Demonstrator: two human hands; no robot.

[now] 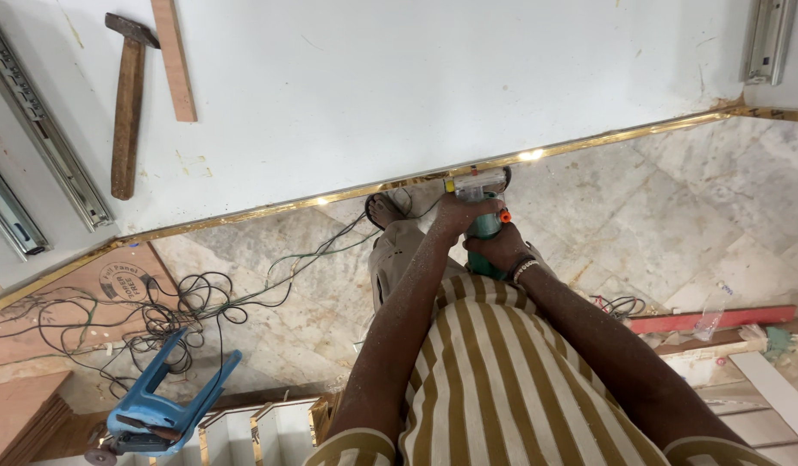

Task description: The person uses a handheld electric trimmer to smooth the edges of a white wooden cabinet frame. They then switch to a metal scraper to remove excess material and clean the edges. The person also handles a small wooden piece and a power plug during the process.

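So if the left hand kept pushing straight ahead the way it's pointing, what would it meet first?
The left hand grips the top of the green power tool and points at the gold-trimmed edge of the white panel. It would likely meet that edge first, though depth is hard to judge from above.

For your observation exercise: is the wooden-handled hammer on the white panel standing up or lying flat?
Lying flat. The hammer rests lengthwise on the white panel, head pointing away, beside a wooden strip, and neither hand touches it.
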